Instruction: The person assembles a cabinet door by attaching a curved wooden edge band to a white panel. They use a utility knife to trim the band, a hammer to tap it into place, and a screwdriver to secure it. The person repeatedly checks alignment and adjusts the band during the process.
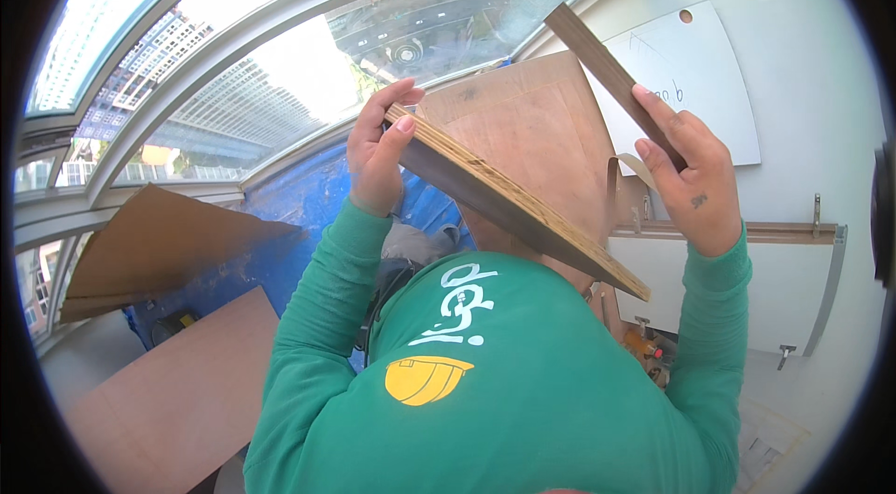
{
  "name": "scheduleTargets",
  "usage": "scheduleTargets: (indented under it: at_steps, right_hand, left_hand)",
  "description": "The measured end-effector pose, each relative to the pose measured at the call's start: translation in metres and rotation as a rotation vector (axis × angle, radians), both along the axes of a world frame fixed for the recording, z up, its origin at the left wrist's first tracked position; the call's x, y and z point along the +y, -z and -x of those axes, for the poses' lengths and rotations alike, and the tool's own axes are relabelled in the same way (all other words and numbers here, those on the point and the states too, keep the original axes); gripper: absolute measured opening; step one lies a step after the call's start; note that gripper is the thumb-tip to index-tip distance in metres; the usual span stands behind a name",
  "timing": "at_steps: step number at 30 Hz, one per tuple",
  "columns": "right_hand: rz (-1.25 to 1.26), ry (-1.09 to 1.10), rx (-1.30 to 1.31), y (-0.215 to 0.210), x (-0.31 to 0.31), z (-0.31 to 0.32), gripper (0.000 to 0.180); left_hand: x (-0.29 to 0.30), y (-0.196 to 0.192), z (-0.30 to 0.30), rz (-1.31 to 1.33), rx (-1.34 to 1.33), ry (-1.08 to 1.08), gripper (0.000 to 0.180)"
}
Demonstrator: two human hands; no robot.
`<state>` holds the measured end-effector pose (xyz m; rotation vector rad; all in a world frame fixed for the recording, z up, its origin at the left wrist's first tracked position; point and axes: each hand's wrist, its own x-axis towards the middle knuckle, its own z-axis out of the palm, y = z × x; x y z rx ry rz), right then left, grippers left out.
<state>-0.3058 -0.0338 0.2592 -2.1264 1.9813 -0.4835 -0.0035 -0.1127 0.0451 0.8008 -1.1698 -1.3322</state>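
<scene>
The plywood board (523, 167) stands at the centre of your view, tilted, with its layered edge running from 10 o'clock down to 4 o'clock just above your chest. A dark edge-banding strip (607, 74) runs along the board's right side, rising toward 1 o'clock and curling loose below your right hand.

Your left hand (378, 153), at 10 o'clock of the board, closes on its upper left corner, thumb lying over the layered edge and fingers wrapped behind. Your right hand (686, 181), at 3 o'clock of the board, pinches the strip between thumb and fingers, holding it against the board's side. The board thus lies between your two hands, touching both.

Your green sleeves (308, 335) rise from the lower edge. At 1 o'clock, behind the right hand, a white panel (709, 83) with a round hole leans on the wall. At 8 o'clock, brown sheets (177, 382) lie on the floor beside a blue tarp (308, 195). Curved window frames (280, 18) span 10 to 12 o'clock.
</scene>
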Motion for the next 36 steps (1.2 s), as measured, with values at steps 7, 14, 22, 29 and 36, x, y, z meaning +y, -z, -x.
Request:
scheduleTargets:
  at_steps: [7,14,22,29,36]
  right_hand:
    - [0.269,0.156,0.026,-0.060,0.069,0.098,0.051]
    - [0.386,0.588,-0.110,-0.110,0.167,0.117,0.050]
    - [-0.063,0.706,-0.034,-0.147,0.258,0.157,0.056]
    - [-0.051,0.335,-0.399,-0.057,0.244,0.143,0.051]
    - [-0.226,0.181,-0.475,0.010,0.220,0.097,0.054]
  left_hand:
    - [0.000,0.000,0.012,0.068,-0.227,-0.088,0.056]
    - [-0.006,0.003,0.019,0.344,-0.641,-0.239,0.051]
    - [-0.005,-0.010,0.026,0.582,-0.878,-0.265,0.046]
    - [-0.003,-0.009,0.035,0.561,-0.877,-0.282,0.045]
    - [0.003,-0.014,0.027,0.582,-0.913,-0.305,0.046]
